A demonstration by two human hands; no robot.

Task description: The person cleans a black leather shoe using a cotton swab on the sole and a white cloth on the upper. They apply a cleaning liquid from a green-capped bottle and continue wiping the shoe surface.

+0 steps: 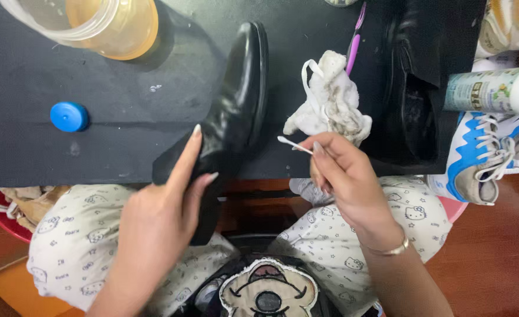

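Precariously, my left grip (pixel 171 194) pinched the black shoe (pixel 236 100) overhanging the counter's (pixel 95 76) near edge; my right (pixel 341 176), pinching a cotton swab (pixel 293 144), risked dropping it.

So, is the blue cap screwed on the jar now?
No, the blue cap lies alone on the black mat, apart from the open jar.

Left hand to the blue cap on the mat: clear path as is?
Probably not without letting go: the left hand is gripping the black shoe. The bare black mat between it and the blue cap holds nothing in the way.
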